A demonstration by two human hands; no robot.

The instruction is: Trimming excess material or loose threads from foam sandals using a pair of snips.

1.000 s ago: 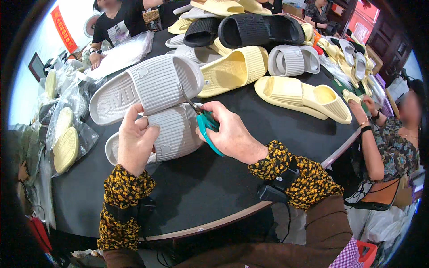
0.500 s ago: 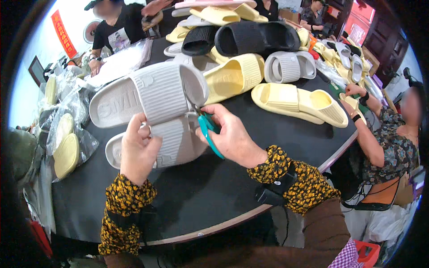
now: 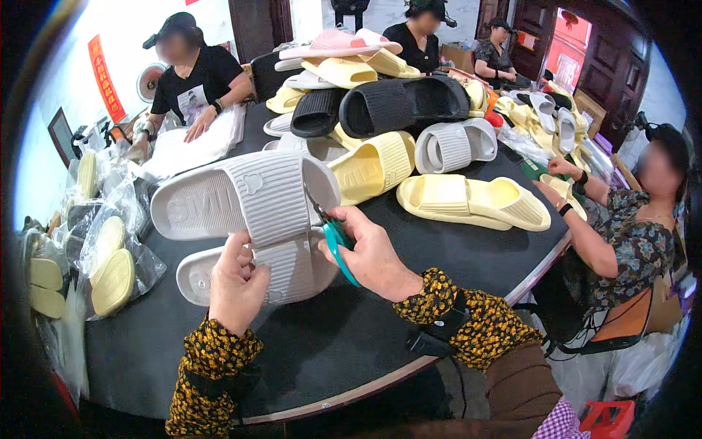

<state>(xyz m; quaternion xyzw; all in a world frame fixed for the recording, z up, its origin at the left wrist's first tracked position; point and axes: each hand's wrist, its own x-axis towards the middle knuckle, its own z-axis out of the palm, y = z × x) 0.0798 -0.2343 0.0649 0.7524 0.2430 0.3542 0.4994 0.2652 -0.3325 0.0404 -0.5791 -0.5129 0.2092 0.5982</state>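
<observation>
I see the grey ridged slide slipper (image 3: 197, 201) over its grey mate (image 3: 287, 267) at the wearer's eleven o'clock, the left hand (image 3: 238, 291) pinching its near edge with bent fingers. The right hand (image 3: 376, 260) closes round teal-handled scissors (image 3: 334, 235), whose blades have come back into view by the strap's four o'clock edge; the cutting seems centred there.

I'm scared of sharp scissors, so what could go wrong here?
The scissors in the right hand have their blades close against the upper gray slipper, so they might nick it. If they slipped, they could perhaps poke the left hand, which is close by. The pink slipper sits high on a messy pile, so it might slide off.
</observation>
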